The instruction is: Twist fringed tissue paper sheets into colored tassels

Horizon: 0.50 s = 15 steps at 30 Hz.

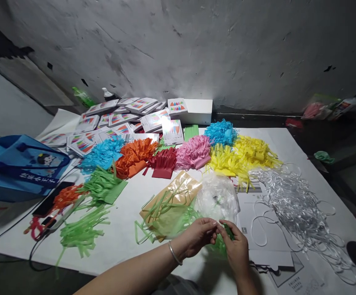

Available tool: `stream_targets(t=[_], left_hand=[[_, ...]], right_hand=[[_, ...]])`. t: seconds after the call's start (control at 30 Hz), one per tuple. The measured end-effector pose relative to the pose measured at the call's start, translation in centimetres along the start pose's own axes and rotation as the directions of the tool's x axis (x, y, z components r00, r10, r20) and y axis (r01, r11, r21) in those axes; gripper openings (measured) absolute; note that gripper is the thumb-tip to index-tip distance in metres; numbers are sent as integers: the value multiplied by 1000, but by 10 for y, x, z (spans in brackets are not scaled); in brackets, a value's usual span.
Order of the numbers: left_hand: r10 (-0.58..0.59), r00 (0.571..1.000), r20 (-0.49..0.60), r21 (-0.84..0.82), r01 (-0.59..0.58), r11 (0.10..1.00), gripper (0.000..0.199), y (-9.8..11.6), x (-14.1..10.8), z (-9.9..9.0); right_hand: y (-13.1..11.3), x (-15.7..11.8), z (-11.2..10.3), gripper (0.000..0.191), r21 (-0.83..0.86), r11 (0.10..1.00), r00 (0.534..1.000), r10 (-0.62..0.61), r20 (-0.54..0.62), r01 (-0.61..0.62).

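My left hand (200, 235), with a silver bangle at the wrist, has its fingers curled and the thumb and forefinger pinched together near the front edge of the table. Close beside it, fingertips almost touching, my right hand (233, 241) is closed on a green tissue tassel (219, 246), which hangs partly hidden behind the hands. What the left fingertips pinch is too small to make out. Just beyond them are a clear plastic bag (217, 196) and a tan envelope (184, 186) with loose green strips (165, 205) over it.
Fringed bundles in blue (104, 153), orange (136, 155), red (164, 162), pink (193, 151) and yellow (242, 157) cross the table. Boxed packs (147, 105) pile behind. White cords (297, 200) tangle at right; a blue bag (14, 168) stands left.
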<state>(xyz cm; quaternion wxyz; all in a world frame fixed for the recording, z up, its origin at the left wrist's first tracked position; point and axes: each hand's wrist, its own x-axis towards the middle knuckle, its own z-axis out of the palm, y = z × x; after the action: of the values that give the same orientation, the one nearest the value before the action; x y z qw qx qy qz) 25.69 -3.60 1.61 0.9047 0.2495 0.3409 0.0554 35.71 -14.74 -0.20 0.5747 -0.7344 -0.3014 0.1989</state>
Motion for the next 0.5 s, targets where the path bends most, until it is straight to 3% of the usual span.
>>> stream_targets(t=[0.2, 0.5], left_hand=[[-29, 999, -24, -45, 28, 999, 30, 0, -6, 1], [-82, 997, 9, -28, 82, 996, 38, 0, -6, -3]], right_hand=[[1, -5, 0, 17, -45, 982, 983, -181, 34, 182], [-3, -4, -1, 12, -84, 962, 965, -252, 74, 258]])
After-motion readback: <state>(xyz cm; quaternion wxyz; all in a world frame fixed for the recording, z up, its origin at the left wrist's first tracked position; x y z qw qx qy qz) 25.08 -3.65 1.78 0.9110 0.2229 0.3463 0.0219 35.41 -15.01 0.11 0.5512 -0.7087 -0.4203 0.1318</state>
